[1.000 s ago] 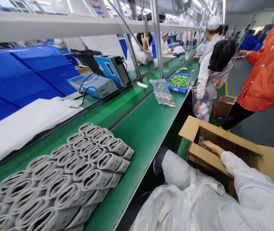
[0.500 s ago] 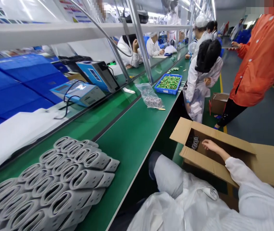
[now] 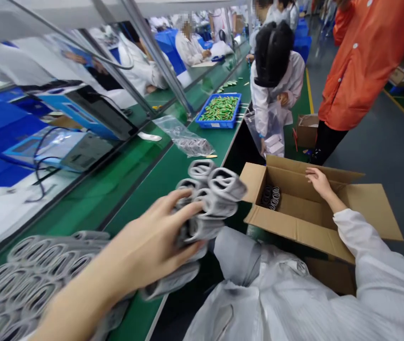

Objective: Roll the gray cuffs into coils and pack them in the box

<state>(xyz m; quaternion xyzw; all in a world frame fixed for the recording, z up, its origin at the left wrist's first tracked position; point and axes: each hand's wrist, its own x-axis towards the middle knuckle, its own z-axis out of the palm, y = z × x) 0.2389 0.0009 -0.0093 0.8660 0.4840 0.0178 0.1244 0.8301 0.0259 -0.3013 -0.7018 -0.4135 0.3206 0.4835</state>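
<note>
My left hand (image 3: 159,232) is closed round a bunch of grey looped bands (image 3: 219,189), raised above the edge of the green bench (image 3: 134,199). Each band is a flattened oval ring; motion blurs the lower ones. A stack of similar bands (image 3: 27,279) lies on the bench, partly behind my left forearm. To the right, my right hand (image 3: 318,182) is at the far side of an open cardboard box (image 3: 294,227), fingers stretched out against the far flap. Inside the box, a few looped bands (image 3: 274,196) stand in the left end.
Further along the bench are a clear plastic bag (image 3: 191,139) of grey bands and a blue tray (image 3: 219,124) of small green pieces. Blue-and-grey devices (image 3: 59,147) stand at left. A bending co-worker (image 3: 276,71) and a person in orange (image 3: 361,71) are beyond the box.
My left hand has come into view with a bunch of looped bands lifted from the stack. My right hand has moved from inside the box to its far flap. The view has turned right.
</note>
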